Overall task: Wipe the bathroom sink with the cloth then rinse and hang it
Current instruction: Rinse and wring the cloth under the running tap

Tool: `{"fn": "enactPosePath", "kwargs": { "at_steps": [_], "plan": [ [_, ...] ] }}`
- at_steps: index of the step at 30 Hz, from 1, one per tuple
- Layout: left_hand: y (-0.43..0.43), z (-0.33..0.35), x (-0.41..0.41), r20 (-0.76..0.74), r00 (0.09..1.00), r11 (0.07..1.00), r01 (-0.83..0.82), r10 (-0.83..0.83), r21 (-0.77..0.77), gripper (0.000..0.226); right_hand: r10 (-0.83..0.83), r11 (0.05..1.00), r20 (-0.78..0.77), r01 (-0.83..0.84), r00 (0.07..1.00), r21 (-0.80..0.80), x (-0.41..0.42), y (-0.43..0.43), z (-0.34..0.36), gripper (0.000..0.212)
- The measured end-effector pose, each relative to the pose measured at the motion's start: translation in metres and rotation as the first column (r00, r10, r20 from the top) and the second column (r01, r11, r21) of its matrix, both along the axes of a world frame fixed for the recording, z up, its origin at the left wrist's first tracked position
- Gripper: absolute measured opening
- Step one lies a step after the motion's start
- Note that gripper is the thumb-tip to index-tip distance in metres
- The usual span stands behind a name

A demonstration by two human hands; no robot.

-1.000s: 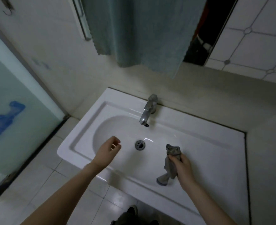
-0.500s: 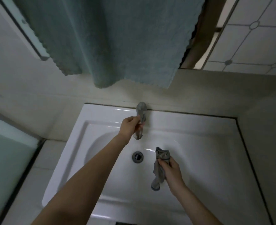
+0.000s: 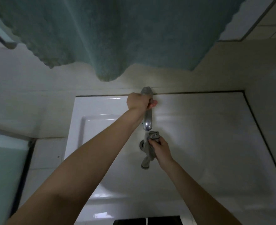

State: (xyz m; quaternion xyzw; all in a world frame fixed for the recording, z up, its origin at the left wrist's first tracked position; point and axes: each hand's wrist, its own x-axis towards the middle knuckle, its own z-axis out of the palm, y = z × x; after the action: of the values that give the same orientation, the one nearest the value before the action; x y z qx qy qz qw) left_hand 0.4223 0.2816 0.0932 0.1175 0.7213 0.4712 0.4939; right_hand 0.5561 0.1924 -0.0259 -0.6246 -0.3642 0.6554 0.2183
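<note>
A white rectangular sink fills the lower middle of the head view. A chrome tap stands at its back edge, and my left hand is closed around the tap's handle. A thin stream of water runs from the spout. My right hand grips a small grey cloth just under the spout, above the drain. The cloth hangs down crumpled from my fingers, and the drain is mostly hidden behind it.
A large teal towel hangs on the wall above the sink, its lower edge close over the tap. A frosted glass panel stands at the left. Tiled wall closes the right side.
My left hand went from the basin up to the tap and closed on its handle. My right hand brought the cloth left, under the spout. Water now runs.
</note>
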Motion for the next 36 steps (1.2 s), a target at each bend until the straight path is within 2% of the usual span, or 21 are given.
{"fn": "enactPosePath", "kwargs": {
  "at_steps": [7, 11, 14, 17, 18, 20, 22, 25, 28, 30, 32, 33, 34, 36],
  "plan": [
    [-0.02, 0.002, -0.013, 0.11, 0.977, 0.977, 0.165, -0.18, 0.136, 0.021, 0.039, 0.998, 0.018, -0.038, 0.999, -0.051, -0.027, 0.017, -0.031, 0.002],
    [-0.022, 0.002, -0.016, -0.001, 0.977, 0.962, 0.208, -0.211, 0.174, 0.025, 0.046, 0.997, 0.025, -0.045, 0.999, -0.069, -0.038, 0.019, -0.037, 0.008],
    [-0.036, -0.014, -0.021, -0.077, 0.981, 0.964, 0.19, -0.179, 0.184, 0.028, -0.013, 0.994, -0.011, 0.012, 1.0, -0.107, -0.04, 0.021, -0.04, 0.004],
    [-0.073, -0.065, -0.027, -0.193, 0.98, 0.988, 0.079, -0.053, 0.133, 0.028, -0.013, 0.987, -0.043, 0.006, 0.999, -0.161, -0.033, 0.027, -0.066, 0.035],
    [-0.088, -0.086, -0.026, -0.187, 0.982, 0.997, 0.026, -0.012, 0.075, 0.027, 0.015, 0.988, -0.048, -0.022, 0.999, -0.15, -0.03, 0.029, -0.078, 0.035],
    [-0.109, -0.128, -0.019, -0.118, 0.993, 0.997, -0.035, 0.027, -0.066, 0.022, 0.054, 0.991, -0.039, -0.058, 0.998, -0.124, -0.026, 0.026, -0.065, 0.021],
    [-0.118, -0.157, -0.007, 0.01, 1.0, 0.982, -0.026, 0.029, -0.189, 0.016, 0.103, 0.992, -0.01, -0.104, 0.995, -0.069, -0.017, 0.024, -0.055, 0.012],
    [-0.113, -0.183, 0.015, 0.258, 0.966, 0.966, 0.038, 0.03, -0.254, 0.019, 0.086, 0.996, 0.034, -0.087, 0.996, 0.028, 0.006, 0.027, -0.06, 0.01],
    [-0.102, -0.201, 0.038, 0.39, 0.921, 0.964, 0.094, 0.01, -0.248, 0.036, 0.05, 0.999, -0.041, -0.051, 0.998, -0.021, 0.021, 0.032, -0.068, 0.018],
    [-0.097, -0.204, 0.046, 0.554, 0.832, 0.983, 0.115, -0.016, -0.144, 0.039, 0.023, 0.997, -0.1, -0.031, 0.995, -0.077, 0.022, 0.034, -0.068, 0.027],
    [-0.101, -0.206, 0.046, 0.676, 0.737, 0.999, 0.01, 0.019, -0.039, 0.04, 0.02, 0.994, -0.151, -0.035, 0.988, -0.1, 0.017, 0.034, -0.067, 0.025],
    [-0.105, -0.207, 0.044, 0.665, 0.746, 0.999, -0.035, 0.041, -0.022, 0.043, 0.04, 0.992, -0.168, -0.059, 0.985, -0.111, 0.012, 0.033, -0.067, 0.025],
    [-0.111, -0.205, 0.041, 0.605, 0.794, 0.999, -0.049, 0.052, -0.022, 0.045, 0.073, 0.987, -0.161, -0.095, 0.984, -0.133, 0.007, 0.033, -0.065, 0.029],
    [-0.122, -0.201, 0.032, 0.34, 0.94, 0.998, -0.025, 0.041, -0.05, 0.042, 0.187, 0.97, -0.121, -0.203, 0.975, -0.136, -0.006, 0.029, -0.067, 0.055]
  ]
}}
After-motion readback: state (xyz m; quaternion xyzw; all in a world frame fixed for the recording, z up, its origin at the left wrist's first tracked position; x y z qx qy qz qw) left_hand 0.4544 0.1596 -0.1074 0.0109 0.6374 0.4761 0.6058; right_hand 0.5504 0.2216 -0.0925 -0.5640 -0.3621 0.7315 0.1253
